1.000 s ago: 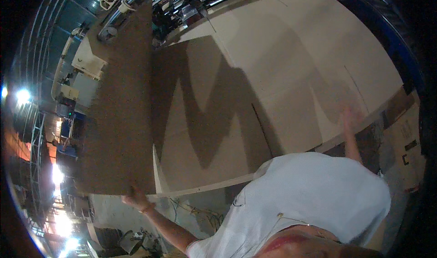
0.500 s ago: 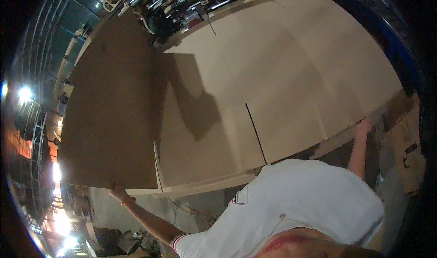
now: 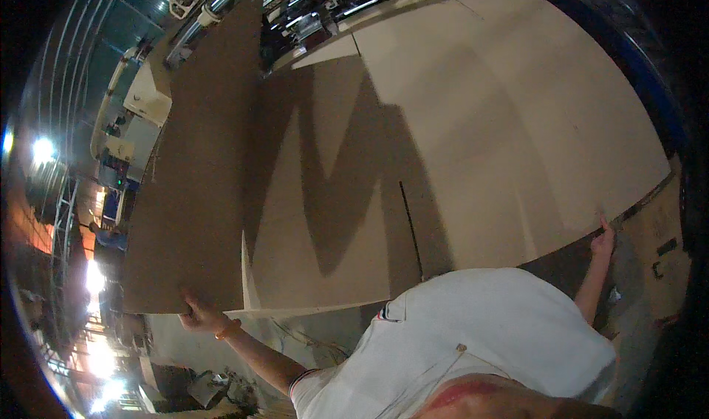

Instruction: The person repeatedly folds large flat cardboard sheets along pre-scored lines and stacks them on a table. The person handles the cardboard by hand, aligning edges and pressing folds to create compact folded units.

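Note:
A large brown cardboard sheet (image 3: 487,153) with dark slots spans the view in front of me. Its left panel (image 3: 199,175) is folded up along a crease and throws a shadow over the middle. My left hand (image 3: 201,317) is closed on the near edge of that panel, some fingers hidden by the board. At the near right corner area, my right hand (image 3: 603,240) grips the sheet's edge, partly out of sight beneath it.
Machinery with metal rollers (image 3: 314,20) stands along the far edge. A blue frame (image 3: 628,57) runs at the far right, above a printed cardboard piece (image 3: 657,249). Scraps (image 3: 210,389) lie on the floor at lower left. Bright lights shine at the far left.
The left panel has tilted further up, its outer edge shifting right, and its shadow has spread across the middle. My right hand and the sheet's right edge have come slightly right and nearer.

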`<state>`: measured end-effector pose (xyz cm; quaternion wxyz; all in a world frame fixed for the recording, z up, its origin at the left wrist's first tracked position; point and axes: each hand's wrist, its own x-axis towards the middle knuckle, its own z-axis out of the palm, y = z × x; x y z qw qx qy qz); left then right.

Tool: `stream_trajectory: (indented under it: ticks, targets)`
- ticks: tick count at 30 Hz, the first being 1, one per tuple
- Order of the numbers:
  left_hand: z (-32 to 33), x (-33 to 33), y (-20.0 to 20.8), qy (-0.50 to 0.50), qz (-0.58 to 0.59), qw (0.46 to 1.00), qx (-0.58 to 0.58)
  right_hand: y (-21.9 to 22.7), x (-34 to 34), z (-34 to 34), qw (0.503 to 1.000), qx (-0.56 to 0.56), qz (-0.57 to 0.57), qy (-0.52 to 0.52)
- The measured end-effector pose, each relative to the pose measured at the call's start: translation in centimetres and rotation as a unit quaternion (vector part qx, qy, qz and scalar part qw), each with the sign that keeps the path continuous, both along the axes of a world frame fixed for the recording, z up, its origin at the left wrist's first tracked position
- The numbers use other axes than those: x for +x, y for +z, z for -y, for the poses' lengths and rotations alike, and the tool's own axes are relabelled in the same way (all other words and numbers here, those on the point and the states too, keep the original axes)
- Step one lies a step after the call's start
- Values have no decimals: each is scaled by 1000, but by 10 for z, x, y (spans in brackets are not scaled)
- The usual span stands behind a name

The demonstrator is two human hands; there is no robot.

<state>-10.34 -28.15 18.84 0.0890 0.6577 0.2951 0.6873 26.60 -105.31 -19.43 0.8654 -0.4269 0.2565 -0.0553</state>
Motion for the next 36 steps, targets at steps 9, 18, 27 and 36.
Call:
stream_trajectory:
  ticks: [9, 18, 27, 36]
  targets:
    - [-130, 67, -81, 3, -121, 990, 70, -25, -94, -156, 936, -164, 0, 312]
    - [-182, 20, -130, 60, -252, 965, -46, -47, -57, 38, 998, 26, -3, -63]
    - [-127, 72, -108, 85, -252, 951, -156, 105, 42, 30, 970, -51, 98, -216]
    - [-105, 94, -132, 48, -242, 963, -112, 241, 31, -168, 727, -634, 225, -137]
